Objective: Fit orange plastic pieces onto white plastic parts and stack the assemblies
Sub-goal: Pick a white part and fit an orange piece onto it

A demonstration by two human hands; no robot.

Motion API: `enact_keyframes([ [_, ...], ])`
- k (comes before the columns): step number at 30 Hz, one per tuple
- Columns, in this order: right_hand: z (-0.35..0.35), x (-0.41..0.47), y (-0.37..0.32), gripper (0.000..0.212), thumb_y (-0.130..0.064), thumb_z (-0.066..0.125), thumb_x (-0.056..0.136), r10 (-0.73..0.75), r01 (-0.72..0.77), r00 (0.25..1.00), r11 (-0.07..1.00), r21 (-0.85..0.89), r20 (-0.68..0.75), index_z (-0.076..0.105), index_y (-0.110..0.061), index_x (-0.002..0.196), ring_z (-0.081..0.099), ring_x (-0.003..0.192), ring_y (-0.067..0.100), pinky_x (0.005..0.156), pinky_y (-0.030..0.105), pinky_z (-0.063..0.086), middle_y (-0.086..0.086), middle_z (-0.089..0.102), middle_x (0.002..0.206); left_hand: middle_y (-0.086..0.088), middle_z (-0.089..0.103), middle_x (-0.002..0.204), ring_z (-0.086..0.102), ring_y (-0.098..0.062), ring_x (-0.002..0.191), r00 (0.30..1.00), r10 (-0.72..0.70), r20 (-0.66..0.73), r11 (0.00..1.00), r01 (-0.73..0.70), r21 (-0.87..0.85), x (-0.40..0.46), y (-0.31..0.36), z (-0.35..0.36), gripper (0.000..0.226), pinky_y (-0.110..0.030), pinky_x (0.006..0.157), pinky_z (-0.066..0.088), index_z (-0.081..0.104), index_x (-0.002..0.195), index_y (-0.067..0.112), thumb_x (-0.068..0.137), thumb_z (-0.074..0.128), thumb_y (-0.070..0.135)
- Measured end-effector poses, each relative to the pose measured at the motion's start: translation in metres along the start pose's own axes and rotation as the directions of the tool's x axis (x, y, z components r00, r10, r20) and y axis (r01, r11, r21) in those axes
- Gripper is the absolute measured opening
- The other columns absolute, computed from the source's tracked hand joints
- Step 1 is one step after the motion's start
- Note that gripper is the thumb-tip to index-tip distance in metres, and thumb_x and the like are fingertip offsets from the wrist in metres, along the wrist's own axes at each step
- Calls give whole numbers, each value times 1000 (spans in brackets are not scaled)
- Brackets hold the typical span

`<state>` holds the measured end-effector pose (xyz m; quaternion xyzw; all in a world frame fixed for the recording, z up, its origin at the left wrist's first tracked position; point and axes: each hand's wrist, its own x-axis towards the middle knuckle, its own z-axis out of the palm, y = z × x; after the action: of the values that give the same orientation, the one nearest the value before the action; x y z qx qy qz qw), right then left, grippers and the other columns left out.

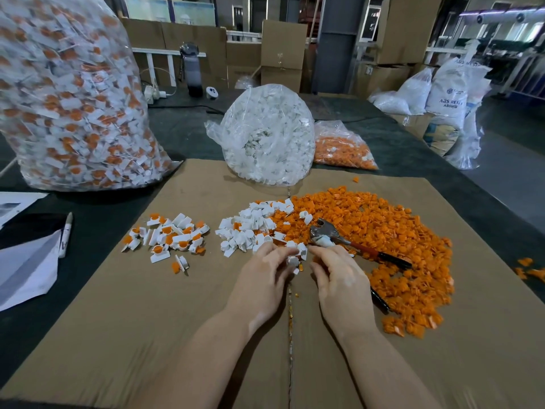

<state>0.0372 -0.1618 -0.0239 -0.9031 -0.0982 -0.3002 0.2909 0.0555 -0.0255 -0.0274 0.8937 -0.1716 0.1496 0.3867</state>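
Here, a white plastic part (292,260) sits pinched between the fingertips of the left hand (263,278) and the right hand (339,276), above the cardboard sheet (147,320). At twelve o'clock from it lies the loose white pile (250,228); at two o'clock, the orange heap (383,231) with pliers (327,233) lying on it. The finished assemblies (168,236) lie at ten o'clock. Farther off at twelve stands a bag of white parts (268,134).

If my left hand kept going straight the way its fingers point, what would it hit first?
Probably the small white part pinched at the left hand's fingertips, which the right hand also holds. Beyond it lies the pile of white parts, though depth is hard to judge.
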Motion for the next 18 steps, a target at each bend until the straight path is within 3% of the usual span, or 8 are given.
enact_keyframes([
  [3,-2,0,0,14,4,68,80,6,-7,999,1000,30,34,71,-2,92,60,81,12,77,9,41,6,65,88,10,44,88,43,0,76,999,-35,4,999,35,23,1,-1,1,18,-1,68,33,69,103,16,92,57,23],
  [6,-2,0,1,14,6,66,81,21,-24,999,997,69,48,71,-2,91,56,81,8,78,9,40,5,65,89,10,49,87,48,-5,80,998,-59,-25,998,60,27,1,-1,1,11,-3,68,33,68,94,16,89,61,23],
  [9,-3,0,1,17,5,65,82,46,-49,999,994,96,28,71,-3,95,60,84,10,78,13,43,4,67,91,8,56,95,47,-2,84,998,-46,-37,999,46,10,0,0,1,19,1,72,31,64,108,20,89,61,19],
  [11,-3,0,1,15,3,67,82,57,-57,998,993,101,9,72,-4,94,62,84,12,76,18,47,3,68,90,10,52,97,41,2,85,999,-35,-14,999,35,13,-1,0,1,31,3,73,29,60,122,21,91,57,20],
  [13,-3,0,1,11,0,70,80,46,-45,999,994,98,-7,72,-4,90,64,81,15,73,25,52,3,69,86,12,45,93,39,3,83,1000,-20,22,999,19,34,-1,1,1,30,3,72,30,60,122,21,93,54,19],
  [18,-3,0,1,4,-4,72,79,35,-34,999,995,91,-4,70,-5,82,62,74,16,66,26,50,2,67,79,16,46,82,42,-1,74,1000,-30,3,998,30,57,-2,2,0,7,-4,67,33,59,86,25,87,61,19],
])
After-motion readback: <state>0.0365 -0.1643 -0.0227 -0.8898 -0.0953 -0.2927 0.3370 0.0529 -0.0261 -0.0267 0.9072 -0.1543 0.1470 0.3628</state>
